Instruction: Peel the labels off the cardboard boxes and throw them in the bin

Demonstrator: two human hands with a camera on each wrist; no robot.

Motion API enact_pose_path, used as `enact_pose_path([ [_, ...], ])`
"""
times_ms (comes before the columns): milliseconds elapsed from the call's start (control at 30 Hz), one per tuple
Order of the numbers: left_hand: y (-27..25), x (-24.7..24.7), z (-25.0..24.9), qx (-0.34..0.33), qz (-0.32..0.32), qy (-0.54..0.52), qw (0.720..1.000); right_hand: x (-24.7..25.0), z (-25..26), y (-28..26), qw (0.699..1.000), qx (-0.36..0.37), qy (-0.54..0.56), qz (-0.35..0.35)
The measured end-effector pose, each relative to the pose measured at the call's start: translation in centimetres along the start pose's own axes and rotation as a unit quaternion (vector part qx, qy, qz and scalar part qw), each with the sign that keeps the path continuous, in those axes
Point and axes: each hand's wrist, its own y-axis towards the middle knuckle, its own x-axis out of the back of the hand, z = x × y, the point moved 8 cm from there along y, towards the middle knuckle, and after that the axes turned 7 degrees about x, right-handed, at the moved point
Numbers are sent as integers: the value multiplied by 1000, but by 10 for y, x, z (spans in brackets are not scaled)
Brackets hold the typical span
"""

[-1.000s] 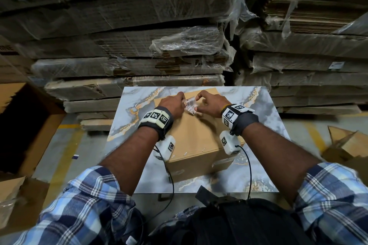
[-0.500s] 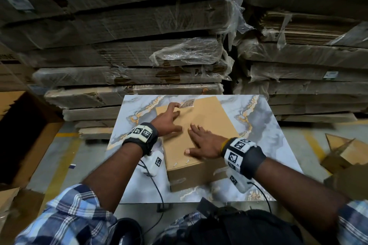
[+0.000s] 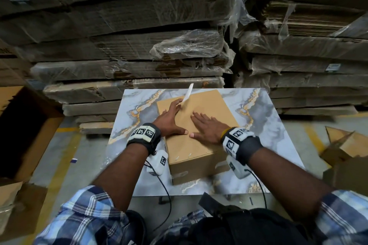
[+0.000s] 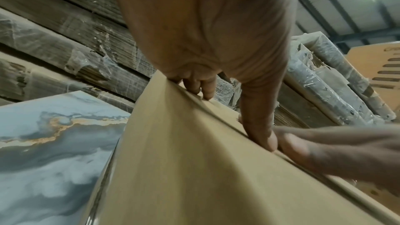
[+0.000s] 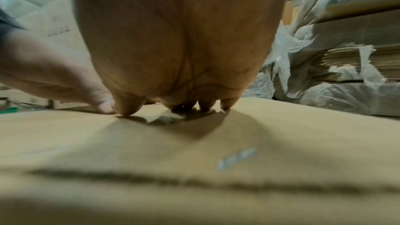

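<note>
A brown cardboard box [image 3: 209,103] lies on the marble-patterned table [image 3: 268,125]. My left hand [image 3: 172,118] rests on the box's top near its left edge. A white label [image 3: 188,92] stands up edge-on from between that hand's fingertips, off the box. My right hand [image 3: 207,127] lies flat on the top, fingers spread, thumb tip close to my left thumb. In the left wrist view the left hand [image 4: 205,40] presses its thumb on the box [image 4: 173,160]; the label is hidden there. The right wrist view shows the right hand [image 5: 179,49] pressing fingertips on the cardboard [image 5: 194,160].
Plastic-wrapped stacks of flat cardboard [image 3: 129,69] rise right behind the table. A big open cardboard box [image 3: 25,135] stands on the floor at the left. Torn cardboard pieces [image 3: 348,149] lie at the right. Cables hang off the table's near edge.
Both hands pinched the label at the box's far end; the right hand let go and came down flat on the top. The left hand drew nearer, and the label now stands upright.
</note>
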Motion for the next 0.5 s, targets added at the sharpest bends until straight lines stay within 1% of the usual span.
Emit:
enact_pose_path([
  [100, 2, -1, -3, 2, 3, 36, 999, 11, -6, 12, 999, -26, 18, -7],
  [267, 3, -5, -8, -3, 15, 87, 996, -19, 12, -16, 1000, 16, 21, 8],
  [333, 3, -5, -9, -8, 19, 94, 995, -18, 8, -19, 1000, 22, 19, 9],
  [500, 5, -6, -3, -12, 14, 80, 997, 4, -7, 10, 1000, -27, 11, -13],
])
